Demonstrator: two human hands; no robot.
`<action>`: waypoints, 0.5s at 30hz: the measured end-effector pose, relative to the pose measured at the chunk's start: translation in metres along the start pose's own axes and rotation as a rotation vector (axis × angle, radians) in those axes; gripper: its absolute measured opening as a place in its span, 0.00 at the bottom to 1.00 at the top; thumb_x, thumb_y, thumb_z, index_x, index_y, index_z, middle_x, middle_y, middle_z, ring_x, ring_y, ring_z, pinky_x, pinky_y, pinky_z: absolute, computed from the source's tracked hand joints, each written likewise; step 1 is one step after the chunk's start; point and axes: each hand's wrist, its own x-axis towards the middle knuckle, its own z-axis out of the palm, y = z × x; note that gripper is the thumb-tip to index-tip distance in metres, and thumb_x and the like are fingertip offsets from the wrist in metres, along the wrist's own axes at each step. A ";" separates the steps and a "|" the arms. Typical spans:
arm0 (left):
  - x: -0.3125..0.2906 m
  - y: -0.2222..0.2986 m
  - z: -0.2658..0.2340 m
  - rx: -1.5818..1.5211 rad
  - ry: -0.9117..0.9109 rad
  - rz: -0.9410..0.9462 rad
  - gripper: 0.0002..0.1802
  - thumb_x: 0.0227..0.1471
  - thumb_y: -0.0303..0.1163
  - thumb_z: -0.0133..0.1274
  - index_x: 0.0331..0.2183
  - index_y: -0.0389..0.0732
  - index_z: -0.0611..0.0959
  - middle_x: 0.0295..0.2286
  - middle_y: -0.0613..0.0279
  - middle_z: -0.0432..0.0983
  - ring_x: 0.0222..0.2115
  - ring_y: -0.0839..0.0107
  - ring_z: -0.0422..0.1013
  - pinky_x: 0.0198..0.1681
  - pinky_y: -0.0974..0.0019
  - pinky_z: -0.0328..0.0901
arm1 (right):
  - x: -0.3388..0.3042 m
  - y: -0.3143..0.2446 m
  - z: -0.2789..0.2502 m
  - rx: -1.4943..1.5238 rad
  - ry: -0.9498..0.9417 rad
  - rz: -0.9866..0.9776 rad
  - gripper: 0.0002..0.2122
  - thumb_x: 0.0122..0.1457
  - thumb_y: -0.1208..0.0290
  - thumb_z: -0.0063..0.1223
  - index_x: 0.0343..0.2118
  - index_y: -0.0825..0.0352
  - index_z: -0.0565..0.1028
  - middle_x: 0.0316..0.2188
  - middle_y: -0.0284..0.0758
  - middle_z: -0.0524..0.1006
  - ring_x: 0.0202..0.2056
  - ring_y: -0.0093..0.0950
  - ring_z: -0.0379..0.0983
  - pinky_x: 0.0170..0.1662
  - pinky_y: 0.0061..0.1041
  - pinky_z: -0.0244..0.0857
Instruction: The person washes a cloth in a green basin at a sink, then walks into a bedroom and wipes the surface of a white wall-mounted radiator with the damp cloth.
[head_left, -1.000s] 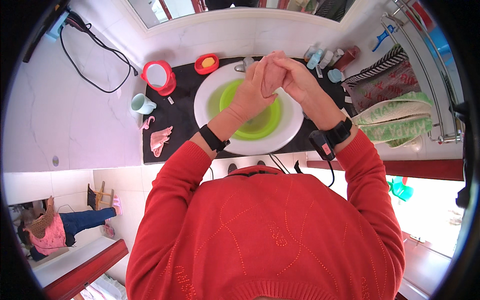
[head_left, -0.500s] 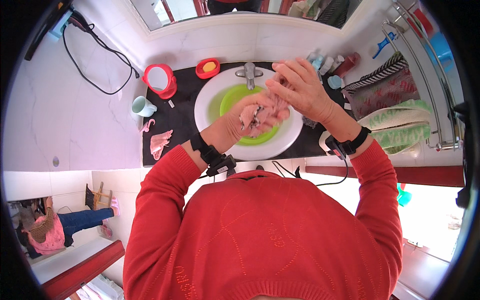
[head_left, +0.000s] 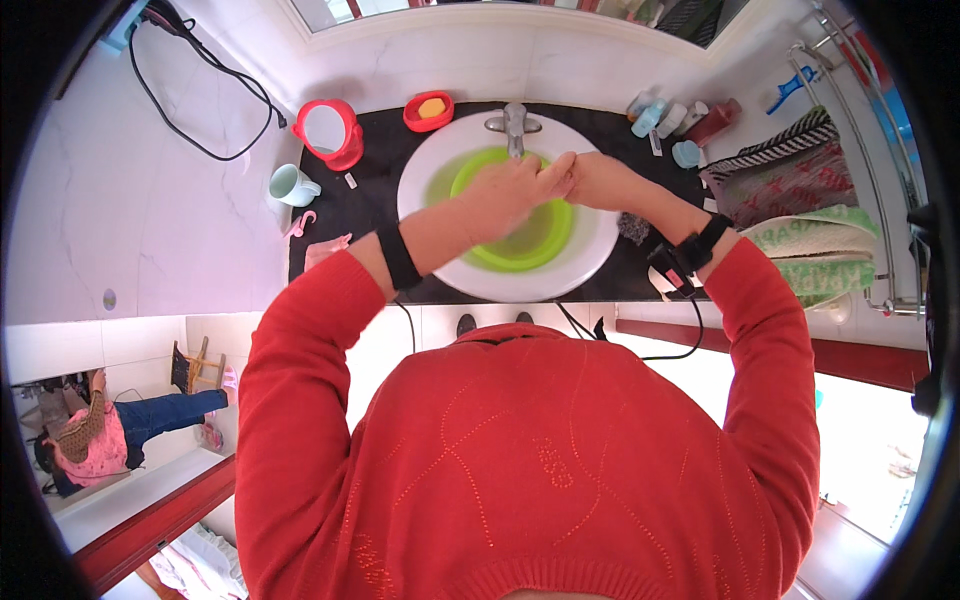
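Observation:
My left hand [head_left: 505, 195] and my right hand [head_left: 600, 182] are both closed and meet knuckle to knuckle just in front of the faucet [head_left: 514, 128]. Beneath them a lime-green basin [head_left: 512, 264] sits inside the white oval sink [head_left: 590, 248]. The pink patterned cloth seen between my hands a moment ago is now hidden inside my fists. Water appears to lie in the basin. The left hand is slightly smeared by motion.
On the black counter [head_left: 380, 180] stand a red-framed mirror [head_left: 326, 130], a red soap dish [head_left: 428, 112], a pale cup [head_left: 292, 186] and a pink cloth [head_left: 326, 250]. Bottles [head_left: 648, 118] stand at the right, near towels [head_left: 815, 240] on a rail. Another person [head_left: 95, 430] is at far left.
My open right hand has closed and come down beside the left. My left hand has turned over, knuckles up, and moved toward the faucet. The cloth has gone out of sight between them.

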 end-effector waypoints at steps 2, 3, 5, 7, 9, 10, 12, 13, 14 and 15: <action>-0.003 -0.011 -0.007 0.036 0.100 0.123 0.26 0.47 0.30 0.53 0.51 0.52 0.71 0.30 0.61 0.69 0.32 0.62 0.72 0.32 0.62 0.69 | 0.001 0.005 0.003 0.490 -0.311 0.311 0.09 0.51 0.69 0.57 0.27 0.64 0.68 0.12 0.29 0.64 0.12 0.25 0.63 0.17 0.25 0.59; -0.004 -0.015 -0.010 0.066 0.091 0.133 0.26 0.47 0.31 0.54 0.51 0.54 0.73 0.30 0.63 0.69 0.31 0.62 0.72 0.32 0.62 0.69 | -0.001 0.006 0.005 0.792 -0.476 0.515 0.09 0.51 0.69 0.57 0.26 0.64 0.67 0.11 0.26 0.62 0.10 0.21 0.59 0.14 0.22 0.56; -0.009 -0.018 -0.014 0.105 0.214 0.296 0.25 0.46 0.32 0.54 0.49 0.56 0.75 0.31 0.65 0.70 0.32 0.63 0.72 0.32 0.63 0.69 | -0.010 0.004 0.009 1.114 -0.617 0.440 0.06 0.52 0.68 0.54 0.26 0.61 0.70 0.11 0.22 0.57 0.09 0.14 0.51 0.12 0.18 0.51; -0.015 -0.016 -0.015 0.111 0.285 0.337 0.24 0.45 0.33 0.55 0.48 0.57 0.77 0.31 0.67 0.70 0.32 0.63 0.72 0.32 0.64 0.69 | -0.021 0.000 0.014 1.328 -0.672 0.379 0.06 0.54 0.66 0.53 0.26 0.61 0.71 0.11 0.21 0.55 0.09 0.11 0.47 0.11 0.16 0.48; -0.022 -0.009 -0.012 0.063 0.309 0.327 0.25 0.45 0.33 0.57 0.48 0.59 0.78 0.32 0.67 0.71 0.31 0.63 0.73 0.31 0.65 0.69 | -0.026 -0.006 0.017 1.425 -0.679 0.338 0.09 0.55 0.64 0.52 0.25 0.63 0.69 0.10 0.22 0.55 0.08 0.12 0.48 0.11 0.16 0.49; -0.025 -0.006 -0.011 0.004 0.283 0.261 0.26 0.44 0.32 0.57 0.49 0.58 0.78 0.32 0.67 0.72 0.30 0.64 0.73 0.30 0.66 0.69 | -0.027 -0.008 0.017 1.439 -0.702 0.355 0.09 0.56 0.63 0.51 0.28 0.63 0.70 0.11 0.24 0.59 0.09 0.13 0.51 0.11 0.17 0.51; -0.029 0.000 -0.009 -0.092 0.185 0.143 0.28 0.44 0.30 0.58 0.50 0.58 0.77 0.33 0.65 0.72 0.29 0.65 0.73 0.28 0.68 0.68 | -0.025 -0.015 0.012 1.451 -0.747 0.400 0.11 0.58 0.60 0.50 0.32 0.64 0.70 0.14 0.28 0.66 0.09 0.15 0.57 0.11 0.17 0.54; -0.028 0.003 -0.007 -0.198 0.250 0.064 0.27 0.45 0.30 0.58 0.50 0.56 0.77 0.32 0.66 0.72 0.28 0.67 0.73 0.26 0.69 0.67 | -0.023 -0.019 0.007 1.498 -0.650 0.341 0.13 0.59 0.59 0.49 0.35 0.65 0.70 0.18 0.31 0.70 0.11 0.17 0.60 0.13 0.18 0.58; -0.028 0.004 -0.008 -0.292 0.322 -0.031 0.26 0.47 0.29 0.57 0.51 0.54 0.77 0.31 0.66 0.72 0.26 0.69 0.72 0.24 0.70 0.66 | -0.023 -0.024 0.000 1.529 -0.551 0.291 0.15 0.60 0.58 0.48 0.39 0.67 0.70 0.22 0.35 0.73 0.12 0.20 0.63 0.14 0.19 0.61; -0.027 0.004 -0.009 -0.381 0.358 -0.159 0.26 0.48 0.29 0.57 0.51 0.53 0.76 0.31 0.66 0.72 0.25 0.71 0.72 0.23 0.72 0.65 | -0.022 -0.029 -0.009 1.556 -0.453 0.241 0.18 0.61 0.56 0.47 0.43 0.68 0.70 0.27 0.38 0.77 0.13 0.22 0.67 0.16 0.21 0.64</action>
